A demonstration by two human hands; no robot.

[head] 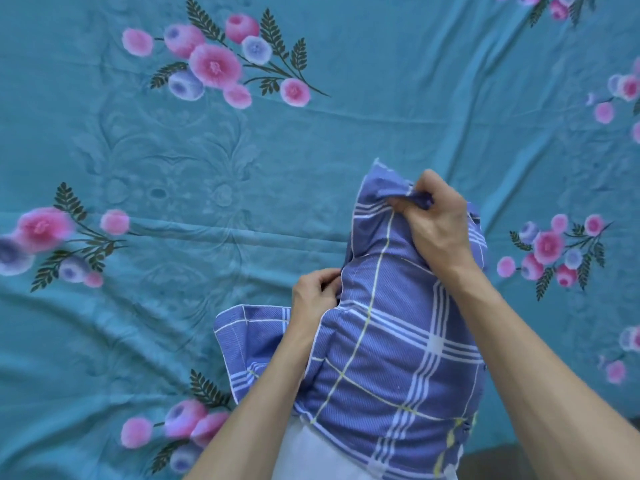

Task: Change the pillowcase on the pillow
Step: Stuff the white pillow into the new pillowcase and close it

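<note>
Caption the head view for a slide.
Both hands, left and right, grip a blue plaid pillowcase over a teal floral bedsheet.

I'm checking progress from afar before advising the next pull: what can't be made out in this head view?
- White pillow: its near end is cut off by the bottom edge; the rest is hidden inside the blue plaid fabric pillowcase.
- Left hand: fingertips tucked behind the pillowcase edge, so its grip is only partly visible.
- Right hand: bunched cloth hides the fingertips.
- Teal floral bedsheet: the near-left flowers are blurred.

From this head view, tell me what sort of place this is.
Probably a bedroom, at a bed: a teal floral bedsheet fills the view, and both hands grip a blue plaid pillowcase on a white pillow.
</note>
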